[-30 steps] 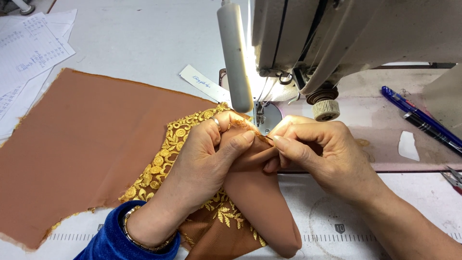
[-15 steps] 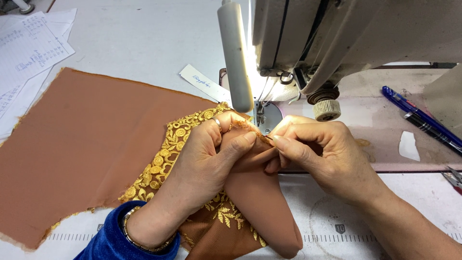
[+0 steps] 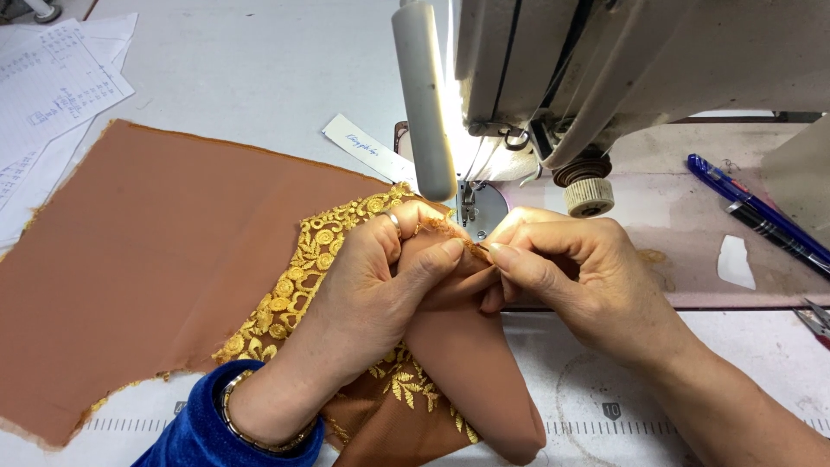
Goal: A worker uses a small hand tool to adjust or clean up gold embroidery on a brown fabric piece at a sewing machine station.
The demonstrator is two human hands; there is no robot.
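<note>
Brown fabric (image 3: pixel 173 259) with gold lace trim (image 3: pixel 294 277) sits pinched between your left hand (image 3: pixel 363 294) and right hand (image 3: pixel 579 285), fingers closed on its edge just before the sewing machine (image 3: pixel 622 78) needle; slip nearer and it could prick you.

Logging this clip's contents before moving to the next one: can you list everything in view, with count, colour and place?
brown fabric: one, brown, spread on the table's left and folded under the hands
lace trim: one, gold, along the fabric edge by the left hand
sewing machine: one, off-white, top right
lamp: one, white, lit, beside the needle
paper slip: one, white, left of the machine
paper sheets: a few, white, top left
pens: two, blue and black, right
table: one, white
left hand: pinching the fabric edge; blue sleeve, bracelet
right hand: pinching the same edge
</note>
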